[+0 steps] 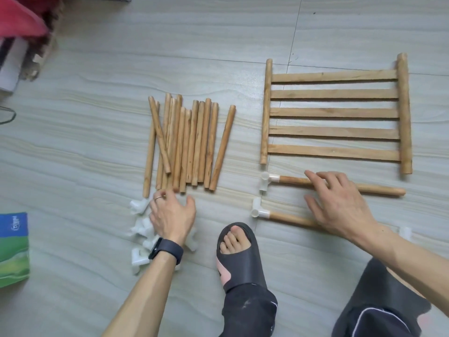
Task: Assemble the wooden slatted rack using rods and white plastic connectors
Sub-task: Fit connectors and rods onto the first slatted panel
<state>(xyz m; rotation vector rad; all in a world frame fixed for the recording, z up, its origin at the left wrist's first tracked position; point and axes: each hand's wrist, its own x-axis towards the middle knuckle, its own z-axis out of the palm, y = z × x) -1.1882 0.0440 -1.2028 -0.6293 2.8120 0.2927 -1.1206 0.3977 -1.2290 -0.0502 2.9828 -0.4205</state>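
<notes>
The right hand [340, 203] is laid flat, fingers spread, on a rod [379, 190] tipped with a white connector [267, 181]. The left hand [172, 215] is held loose over heaped connectors [139, 229], beside loose rods [194, 142]. The slatted panel [335, 113] is seen beyond.

I see the slatted panel [335, 113] lying flat on the floor at the right: five flat wooden slats between two round side rods. Left of it lies a pile of loose rods [187, 142], roughly parallel, with one crossing the others at a slant. Just below that pile sits a heap of white connectors [139, 229]. Below the panel lie an upper rod [379, 189] and a lower rod [291, 218], each with a white piece on its left end: the upper connector [267, 181] and the lower connector [258, 210].
</notes>
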